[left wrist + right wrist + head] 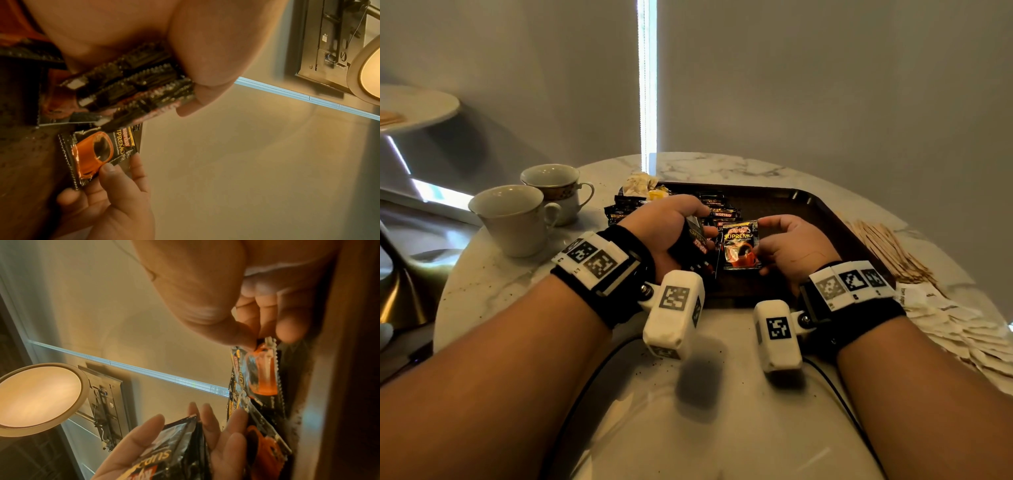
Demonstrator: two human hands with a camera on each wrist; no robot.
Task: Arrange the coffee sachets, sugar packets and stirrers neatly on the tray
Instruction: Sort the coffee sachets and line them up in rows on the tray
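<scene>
Pinching one coffee sachet [741, 245] by its right edge, the right hand [789, 245] holds it upright over the near part of the tray [822, 219], its printed face towards the person; in the left wrist view the thumb lies on the face and the fingers behind. The left hand [671, 228] is curled round a stack of sachets [697, 236], thumb on one side and fingers on the other, so both grips are closed on foil. The single sachet sits just right of the stack, nearly touching it. These packets look light, thin and glossy, likely slippery against one another, so a stack is best clamped across its flat faces and a single one taken by its crimped edge. More sachets lie heaped at the tray's far left [619, 209]; stirrers [890, 246] and sugar packets [941, 318] wait on the worktop [482, 284] to the right, off the tray.
</scene>
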